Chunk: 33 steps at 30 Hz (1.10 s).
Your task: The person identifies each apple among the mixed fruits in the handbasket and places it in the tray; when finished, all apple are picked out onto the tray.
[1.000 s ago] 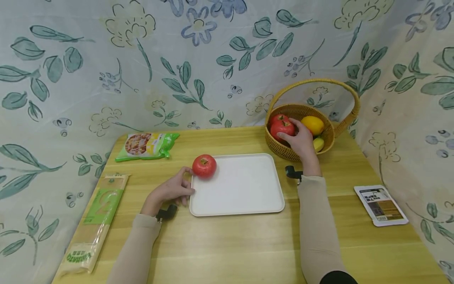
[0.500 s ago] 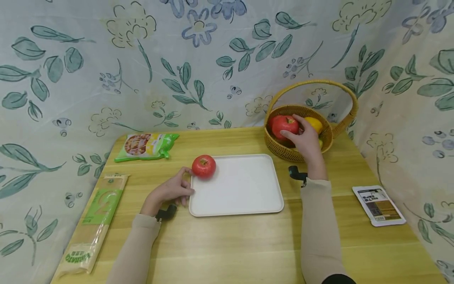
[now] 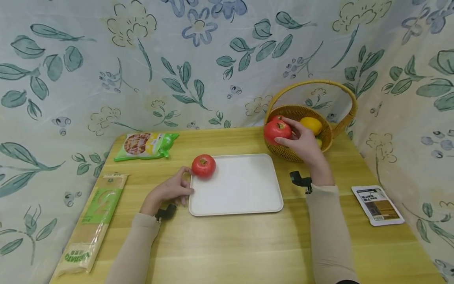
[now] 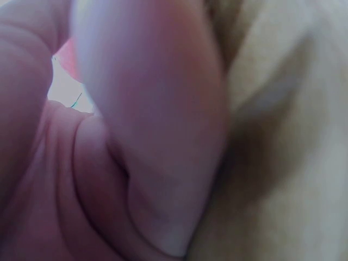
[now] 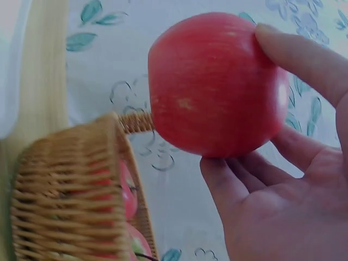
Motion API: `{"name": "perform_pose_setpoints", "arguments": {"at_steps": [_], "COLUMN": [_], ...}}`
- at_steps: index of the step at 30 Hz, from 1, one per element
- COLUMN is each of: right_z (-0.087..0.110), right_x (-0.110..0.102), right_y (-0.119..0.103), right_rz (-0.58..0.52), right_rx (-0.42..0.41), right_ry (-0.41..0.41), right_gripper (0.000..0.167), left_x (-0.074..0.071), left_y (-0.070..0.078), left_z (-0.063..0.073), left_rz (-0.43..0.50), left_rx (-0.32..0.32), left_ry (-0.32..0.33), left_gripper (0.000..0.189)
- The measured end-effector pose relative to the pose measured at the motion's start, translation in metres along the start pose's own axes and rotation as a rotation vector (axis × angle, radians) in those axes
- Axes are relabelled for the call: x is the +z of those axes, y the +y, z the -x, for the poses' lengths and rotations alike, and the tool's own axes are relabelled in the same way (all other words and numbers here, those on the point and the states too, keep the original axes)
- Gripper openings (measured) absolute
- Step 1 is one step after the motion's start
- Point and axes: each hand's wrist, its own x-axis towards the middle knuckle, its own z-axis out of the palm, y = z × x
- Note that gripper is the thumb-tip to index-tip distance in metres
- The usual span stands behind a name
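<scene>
In the head view my right hand [image 3: 306, 144] holds a red apple [image 3: 274, 132] between thumb and fingers at the left rim of the wicker basket [image 3: 283, 152]. The right wrist view has this apple [image 5: 217, 87] raised above the basket [image 5: 70, 190], thumb on one side and fingertips on the other. My left hand [image 3: 172, 189] grips the left edge of a white tray [image 3: 237, 189], its thumb at the rim and its index finger bent near the corner. Another red apple [image 3: 203, 166] sits on that upper left corner. Blurred fingers [image 4: 152, 109] fill most of the left wrist view.
Another red apple and a yellow fruit [image 3: 311, 125] lie in the basket, under its tall arched handle [image 3: 315, 82]. A green food bag [image 3: 145, 146] and a long noodle-like packet [image 3: 99, 209] lie left. A white-edged flat pack [image 3: 377, 205] is at the right.
My right hand has lifted a red apple from within the basket and carried it left to the rim. The left hand, the tray and its apple have stayed put.
</scene>
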Motion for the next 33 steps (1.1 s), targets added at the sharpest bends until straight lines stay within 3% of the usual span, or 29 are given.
{"name": "perform_pose_setpoints", "arguments": {"at_steps": [5, 17, 23, 33], "right_z": [-0.003, -0.016, -0.020, -0.023], "right_x": [0.018, 0.062, 0.070, 0.072], "right_y": [0.008, 0.039, 0.050, 0.062], "right_rz": [0.007, 0.055, 0.110, 0.143], "right_rx": [-0.036, -0.026, -0.061, -0.049], "right_ry": [-0.136, -0.403, -0.460, -0.489], "right_gripper": [0.077, 0.074, 0.075, 0.077], "left_x": [0.000, 0.000, 0.000, 0.000], "left_y": [-0.001, 0.000, 0.000, -0.002], "left_z": [0.000, 0.001, 0.000, -0.001], "left_rz": [-0.010, 0.001, -0.001, -0.001], "left_rx": [-0.005, -0.004, -0.002, -0.006], "left_ry": [0.002, 0.004, 0.006, 0.013], "left_gripper": [0.069, 0.069, 0.070, 0.069]}}
